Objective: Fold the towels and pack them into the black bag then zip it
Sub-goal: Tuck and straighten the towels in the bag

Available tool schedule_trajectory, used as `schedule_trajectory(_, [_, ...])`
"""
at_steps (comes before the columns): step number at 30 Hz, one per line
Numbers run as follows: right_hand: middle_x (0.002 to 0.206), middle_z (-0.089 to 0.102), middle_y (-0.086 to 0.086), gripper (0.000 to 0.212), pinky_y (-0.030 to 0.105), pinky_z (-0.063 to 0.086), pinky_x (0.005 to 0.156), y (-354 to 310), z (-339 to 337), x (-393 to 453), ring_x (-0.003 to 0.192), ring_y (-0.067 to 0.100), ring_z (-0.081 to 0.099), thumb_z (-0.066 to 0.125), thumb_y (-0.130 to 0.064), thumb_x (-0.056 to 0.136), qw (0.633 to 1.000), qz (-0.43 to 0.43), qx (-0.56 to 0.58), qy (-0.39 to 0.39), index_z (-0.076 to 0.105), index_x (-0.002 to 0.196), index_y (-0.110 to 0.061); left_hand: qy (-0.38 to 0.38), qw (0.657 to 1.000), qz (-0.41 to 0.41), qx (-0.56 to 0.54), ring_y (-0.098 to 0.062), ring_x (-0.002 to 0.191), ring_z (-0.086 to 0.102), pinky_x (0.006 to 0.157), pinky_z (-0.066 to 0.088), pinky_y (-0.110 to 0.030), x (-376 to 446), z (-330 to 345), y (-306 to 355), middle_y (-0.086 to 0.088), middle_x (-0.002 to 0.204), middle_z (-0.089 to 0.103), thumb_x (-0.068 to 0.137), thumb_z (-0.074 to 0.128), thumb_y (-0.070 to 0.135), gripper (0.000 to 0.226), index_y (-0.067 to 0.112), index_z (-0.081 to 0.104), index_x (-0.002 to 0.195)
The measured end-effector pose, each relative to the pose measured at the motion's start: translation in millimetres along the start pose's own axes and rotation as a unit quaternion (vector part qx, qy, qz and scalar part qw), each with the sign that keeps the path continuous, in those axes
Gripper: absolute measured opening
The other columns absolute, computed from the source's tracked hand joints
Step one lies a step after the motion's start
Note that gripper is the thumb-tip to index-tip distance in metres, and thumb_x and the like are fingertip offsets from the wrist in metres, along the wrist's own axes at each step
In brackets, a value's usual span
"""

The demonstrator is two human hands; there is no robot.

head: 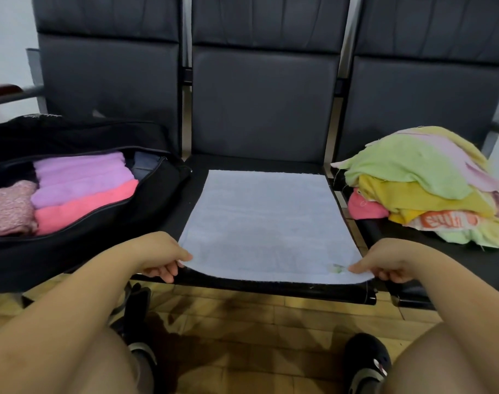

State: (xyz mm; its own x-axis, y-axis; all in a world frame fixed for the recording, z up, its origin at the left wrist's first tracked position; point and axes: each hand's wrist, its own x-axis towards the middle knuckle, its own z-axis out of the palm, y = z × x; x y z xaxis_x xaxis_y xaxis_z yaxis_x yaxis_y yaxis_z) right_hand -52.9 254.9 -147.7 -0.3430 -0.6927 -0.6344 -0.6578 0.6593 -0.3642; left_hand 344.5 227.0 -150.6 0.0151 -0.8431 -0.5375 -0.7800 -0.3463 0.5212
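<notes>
A pale blue towel (266,220) lies spread flat on the middle black seat (197,177). My left hand (160,255) pinches its near left corner, and my right hand (390,261) pinches its near right corner. The black bag (80,245) lies unzipped on the left seat, holding folded towels: purple (80,177), coral pink (83,207) and a speckled pink one (9,207). A loose pile of unfolded towels (424,183), green, yellow, pink and white with orange print, sits on the right seat.
Three black padded chairs with tall backrests (262,100) stand in a row against a white wall. A wooden armrest (4,89) juts out at far left. Below the seat edge are a tiled floor (242,336) and my knees and dark shoes.
</notes>
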Motion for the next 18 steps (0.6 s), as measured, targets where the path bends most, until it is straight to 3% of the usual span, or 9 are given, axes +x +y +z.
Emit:
schedule_trajectory(3, [0.058, 0.063, 0.002, 0.03, 0.017, 0.029, 0.041, 0.6, -3.6, -4.8, 0.043, 0.008, 0.039, 0.082, -0.026, 0.074, 1.0, 0.007, 0.002, -0.016, 0.065, 0.084, -0.003, -0.01, 0.995, -0.014, -0.093, -0.013, 0.043, 0.061, 0.036, 0.035, -0.017, -2.4, -1.0, 4.8, -0.005, 0.058, 0.068, 0.097, 0.052, 0.019, 0.015, 0.004, 0.055, 0.1])
schedule_trajectory(7, [0.053, 0.064, 0.0, 0.024, 0.015, 0.029, 0.039, -0.5, -10.5, -16.3, 0.041, 0.007, 0.038, 0.077, -0.022, 0.079, 1.0, -0.018, 0.019, -0.002, 0.066, 0.079, -0.002, 0.025, 0.98, 0.007, -0.196, -0.009, 0.039, 0.058, 0.036, 0.036, -0.017, -3.9, -8.0, 11.3, -0.004, 0.056, 0.069, 0.096, 0.048, 0.011, 0.009, 0.006, 0.055, 0.092])
schedule_trajectory(10, [0.049, 0.05, 0.0, 0.022, 0.014, 0.029, 0.037, 0.1, -19.3, -20.0, 0.044, 0.009, 0.035, 0.07, -0.024, 0.085, 0.987, -0.118, 0.093, 0.052, 0.066, 0.08, -0.003, 0.081, 0.942, 0.099, -0.31, -0.005, 0.041, 0.057, 0.036, 0.037, -0.014, -0.6, -21.4, 12.1, -0.001, 0.057, 0.068, 0.095, 0.051, 0.012, 0.01, 0.008, 0.06, 0.095])
schedule_trajectory(12, [0.053, 0.044, 0.003, 0.02, 0.014, 0.029, 0.037, -3.2, -24.3, -17.4, 0.046, 0.01, 0.034, 0.067, -0.023, 0.086, 0.953, -0.194, 0.212, 0.101, 0.061, 0.078, -0.007, 0.115, 0.912, 0.131, -0.372, -0.003, 0.04, 0.055, 0.035, 0.038, -0.014, 3.3, -29.4, 11.4, 0.001, 0.056, 0.067, 0.095, 0.052, 0.012, 0.01, 0.012, 0.061, 0.098])
schedule_trajectory(14, [0.051, 0.043, 0.002, 0.021, 0.014, 0.028, 0.035, -7.2, -25.1, -13.6, 0.044, 0.01, 0.033, 0.068, -0.022, 0.086, 0.931, -0.206, 0.277, 0.119, 0.057, 0.074, -0.009, 0.135, 0.918, 0.119, -0.352, -0.002, 0.038, 0.053, 0.035, 0.037, -0.014, 9.4, -32.6, 8.7, 0.002, 0.055, 0.068, 0.095, 0.053, 0.014, 0.008, 0.013, 0.061, 0.096])
schedule_trajectory(18, [0.053, 0.045, 0.004, 0.025, 0.017, 0.03, 0.038, -8.5, -11.4, -6.8, 0.044, 0.012, 0.034, 0.072, -0.025, 0.084, 0.985, -0.141, 0.081, 0.064, 0.061, 0.076, -0.004, 0.048, 0.987, 0.036, -0.149, -0.006, 0.038, 0.053, 0.034, 0.033, -0.015, 20.5, -22.8, -1.8, -0.003, 0.057, 0.069, 0.095, 0.055, 0.01, 0.007, 0.006, 0.061, 0.094])
